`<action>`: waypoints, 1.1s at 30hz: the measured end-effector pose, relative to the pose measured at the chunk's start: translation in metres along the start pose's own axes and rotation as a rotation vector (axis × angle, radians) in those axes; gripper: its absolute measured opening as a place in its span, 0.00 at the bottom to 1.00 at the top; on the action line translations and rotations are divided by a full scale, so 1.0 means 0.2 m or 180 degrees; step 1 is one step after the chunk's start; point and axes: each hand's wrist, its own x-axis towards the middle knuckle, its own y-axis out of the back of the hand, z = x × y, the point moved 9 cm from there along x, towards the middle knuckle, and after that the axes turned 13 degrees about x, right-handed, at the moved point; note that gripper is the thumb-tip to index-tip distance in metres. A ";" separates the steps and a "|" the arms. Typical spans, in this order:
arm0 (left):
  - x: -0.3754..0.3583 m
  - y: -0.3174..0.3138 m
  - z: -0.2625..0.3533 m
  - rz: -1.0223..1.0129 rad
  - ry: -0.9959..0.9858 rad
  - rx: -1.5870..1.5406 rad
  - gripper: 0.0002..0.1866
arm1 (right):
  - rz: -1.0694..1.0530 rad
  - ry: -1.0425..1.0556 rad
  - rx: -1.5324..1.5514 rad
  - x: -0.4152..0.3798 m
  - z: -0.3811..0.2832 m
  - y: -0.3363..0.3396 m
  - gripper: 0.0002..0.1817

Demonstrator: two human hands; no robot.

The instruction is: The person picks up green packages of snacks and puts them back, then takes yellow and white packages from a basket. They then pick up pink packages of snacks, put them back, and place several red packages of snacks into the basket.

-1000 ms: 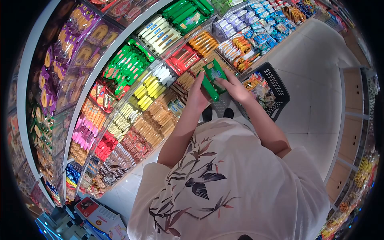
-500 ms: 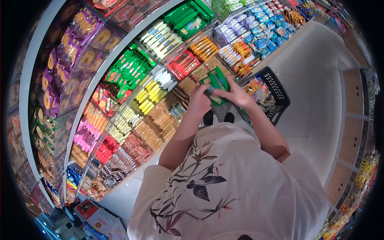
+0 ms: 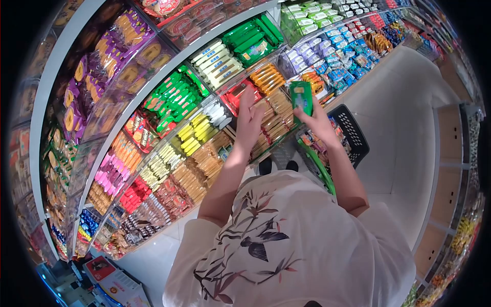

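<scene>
A green snack packet (image 3: 302,98) is upright in my right hand (image 3: 320,124), gripped near its lower end with the thumb across it. My left hand (image 3: 249,123) is raised apart from the packet, its fingers stretched out and nothing in them. Behind that hand are bins of red packets (image 3: 236,96) and brown stick-shaped snacks (image 3: 274,108). Below my right forearm stands a black shopping basket (image 3: 353,128) with a green handle (image 3: 321,169); several colourful packets (image 3: 312,142) lie in it, partly hidden by the arm.
Tiered shelf bins run along the left and front, holding green packs (image 3: 254,41), yellow packs (image 3: 196,134) and blue packs (image 3: 348,51). Grey floor (image 3: 399,117) extends on the right, bordered by a wooden cabinet (image 3: 447,153). A printed box (image 3: 115,281) stands at lower left.
My hands have parted: the left has let go of the green packet and moved left. The right has shifted right with the packet, and the view has turned slightly.
</scene>
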 end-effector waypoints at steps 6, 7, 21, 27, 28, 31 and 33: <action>0.52 -0.02 0.22 -0.0445 -0.1274 0.2583 0.21 | -0.0051 0.0005 0.0231 0.00 -0.02 0.03 0.28; 0.59 -0.06 0.20 -0.0559 -0.1551 0.2942 0.20 | -0.0074 -0.0081 0.0162 -0.02 0.03 0.02 0.29; 1.05 0.06 -0.04 -0.0582 -0.1227 0.4213 0.39 | 0.0938 -0.0571 0.0801 -0.31 0.27 0.35 0.26; 1.12 0.00 -0.07 -0.0966 -0.0754 0.4300 0.39 | 0.1325 -0.0536 0.0852 -0.38 0.36 0.42 0.27; 1.11 -0.02 -0.07 -0.1022 -0.0799 0.4394 0.37 | 0.1311 -0.0540 0.0833 -0.38 0.36 0.40 0.27; 1.09 -0.07 -0.06 -0.1221 -0.0917 0.4668 0.33 | 0.1276 -0.0611 0.0980 -0.36 0.33 0.29 0.28; 1.09 -0.10 -0.04 -0.1346 -0.0952 0.4797 0.30 | 0.1207 -0.0622 0.1037 -0.33 0.38 0.24 0.27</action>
